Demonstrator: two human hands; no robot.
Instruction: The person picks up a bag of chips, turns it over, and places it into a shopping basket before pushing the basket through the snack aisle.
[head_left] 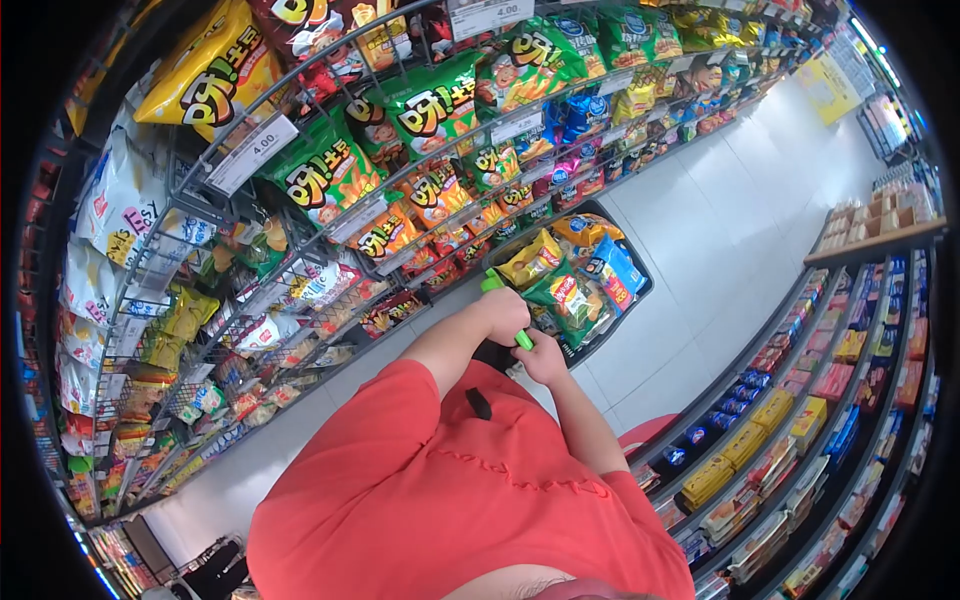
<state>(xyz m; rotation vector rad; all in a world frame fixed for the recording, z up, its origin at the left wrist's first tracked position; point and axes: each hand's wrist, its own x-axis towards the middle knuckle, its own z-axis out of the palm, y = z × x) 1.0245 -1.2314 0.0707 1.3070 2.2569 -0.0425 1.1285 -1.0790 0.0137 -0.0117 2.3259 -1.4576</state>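
Note:
My left hand [506, 316] is wrapped round the green handle [492, 283] of a shopping cart. Close beside it, my right hand [543, 359] grips the other end of the same handle. Just ahead of both hands is the cart's dark basket [648, 268]. In it lie a yellow snack bag [531, 259], an orange bag [588, 231], a green chip bag [568, 303] and a blue bag [616, 271]. My fingers' undersides are hidden, and my red shirt fills the lower middle of the view.
To the left, wire shelves hold many snack bags, with white price tags [253, 153] along their edges. Shelves of small boxed and packed goods [750, 430] curve along the right. A pale tiled floor [715, 215] runs between them. A wooden display [875, 228] stands at the far right.

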